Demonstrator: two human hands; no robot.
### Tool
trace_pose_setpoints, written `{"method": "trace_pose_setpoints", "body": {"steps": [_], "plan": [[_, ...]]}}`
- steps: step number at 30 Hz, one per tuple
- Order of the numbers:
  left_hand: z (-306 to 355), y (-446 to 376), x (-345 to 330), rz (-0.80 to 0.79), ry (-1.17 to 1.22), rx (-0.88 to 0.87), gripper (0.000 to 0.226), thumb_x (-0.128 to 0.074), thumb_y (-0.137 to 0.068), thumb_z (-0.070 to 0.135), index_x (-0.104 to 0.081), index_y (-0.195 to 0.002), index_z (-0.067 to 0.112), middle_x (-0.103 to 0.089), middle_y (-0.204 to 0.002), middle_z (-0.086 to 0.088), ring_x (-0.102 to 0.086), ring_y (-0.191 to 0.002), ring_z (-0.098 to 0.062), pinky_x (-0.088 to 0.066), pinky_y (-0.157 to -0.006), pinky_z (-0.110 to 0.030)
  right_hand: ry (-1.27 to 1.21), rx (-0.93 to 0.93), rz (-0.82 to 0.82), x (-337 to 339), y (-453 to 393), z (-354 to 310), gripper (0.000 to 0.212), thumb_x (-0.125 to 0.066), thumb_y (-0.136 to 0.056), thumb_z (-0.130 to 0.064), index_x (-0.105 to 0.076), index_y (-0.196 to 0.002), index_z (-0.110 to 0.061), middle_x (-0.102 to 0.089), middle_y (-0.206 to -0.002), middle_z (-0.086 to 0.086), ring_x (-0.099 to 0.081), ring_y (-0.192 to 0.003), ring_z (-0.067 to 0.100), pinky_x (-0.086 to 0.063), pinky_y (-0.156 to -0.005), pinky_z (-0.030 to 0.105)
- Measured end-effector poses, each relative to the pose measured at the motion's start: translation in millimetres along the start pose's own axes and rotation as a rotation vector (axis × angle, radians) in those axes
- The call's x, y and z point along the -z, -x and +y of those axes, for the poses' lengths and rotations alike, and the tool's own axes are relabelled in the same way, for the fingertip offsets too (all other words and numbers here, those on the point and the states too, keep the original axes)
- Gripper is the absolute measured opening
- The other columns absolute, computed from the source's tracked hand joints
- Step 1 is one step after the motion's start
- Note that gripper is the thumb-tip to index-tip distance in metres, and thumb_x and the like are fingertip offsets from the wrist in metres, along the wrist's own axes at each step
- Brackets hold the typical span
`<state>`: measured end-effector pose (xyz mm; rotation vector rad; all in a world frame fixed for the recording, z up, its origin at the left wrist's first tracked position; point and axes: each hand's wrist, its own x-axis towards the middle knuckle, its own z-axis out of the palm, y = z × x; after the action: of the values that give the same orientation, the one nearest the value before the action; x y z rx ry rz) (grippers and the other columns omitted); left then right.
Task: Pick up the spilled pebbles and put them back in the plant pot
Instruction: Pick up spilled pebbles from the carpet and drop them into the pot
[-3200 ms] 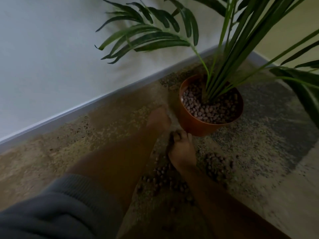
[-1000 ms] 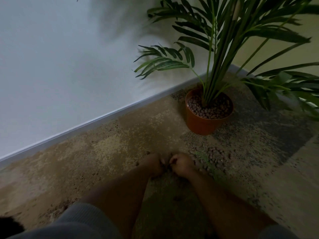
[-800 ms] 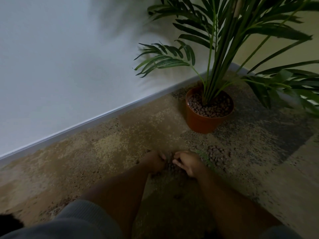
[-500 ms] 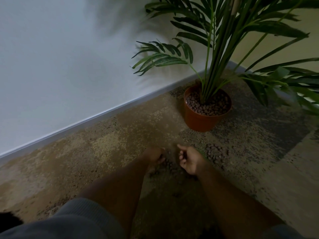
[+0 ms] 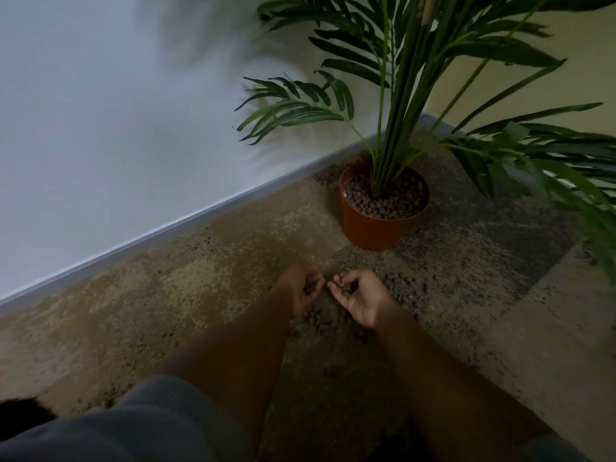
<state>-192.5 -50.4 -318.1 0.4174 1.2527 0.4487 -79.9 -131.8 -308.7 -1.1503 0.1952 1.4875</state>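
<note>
An orange plant pot [image 5: 370, 230] stands on the carpet near the wall, filled with brown pebbles around a palm's stems. Spilled pebbles [image 5: 405, 290] lie in a patch on the carpet in front of the pot, and more spilled pebbles [image 5: 321, 320] lie between my hands. My left hand [image 5: 300, 288] is cupped with its fingers curled round a few pebbles. My right hand [image 5: 358, 295] is turned palm up beside it, fingers curled over several pebbles in the palm. Both hands hover low over the carpet, well short of the pot.
A white wall with a grey skirting board [image 5: 166, 228] runs diagonally behind the pot. Long palm fronds [image 5: 533, 155] hang over the right side of the floor. The patterned carpet [image 5: 166, 295] spreads to the left. My grey sleeve [image 5: 150, 425] fills the bottom left.
Both hands scooped pebbles off the carpet and turned palm up, lifting slightly with pebbles in them. Earlier, the view pulled back from close to the pot.
</note>
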Motion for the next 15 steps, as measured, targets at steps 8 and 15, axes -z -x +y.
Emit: {"method": "trace_pose_setpoints", "body": {"steps": [8, 15], "plan": [[49, 10, -69, -0.047, 0.287, -0.12, 0.036, -0.032, -0.103, 0.021, -0.057, -0.124, 0.005, -0.062, -0.125, -0.009, -0.06, -0.114, -0.016, -0.051, -0.078, -0.022, -0.107, 0.195, 0.005, -36, 12, -66, 0.029, -0.037, -0.103, -0.02, -0.054, -0.111, 0.002, -0.06, -0.118, 0.022, -0.061, -0.111, 0.028, -0.052, -0.095, 0.038], [82, 32, -133, -0.294, 0.254, -0.276, 0.031, -0.029, -0.102, 0.012, -0.05, -0.122, 0.0, -0.055, -0.1, -0.016, -0.058, -0.085, -0.018, -0.05, -0.08, -0.027, -0.41, 0.408, -0.057, -54, 29, -128, 0.042, -0.036, -0.103, -0.021, -0.043, -0.134, 0.005, -0.041, -0.141, 0.022, -0.048, -0.129, 0.031, -0.041, -0.11, 0.044]]}}
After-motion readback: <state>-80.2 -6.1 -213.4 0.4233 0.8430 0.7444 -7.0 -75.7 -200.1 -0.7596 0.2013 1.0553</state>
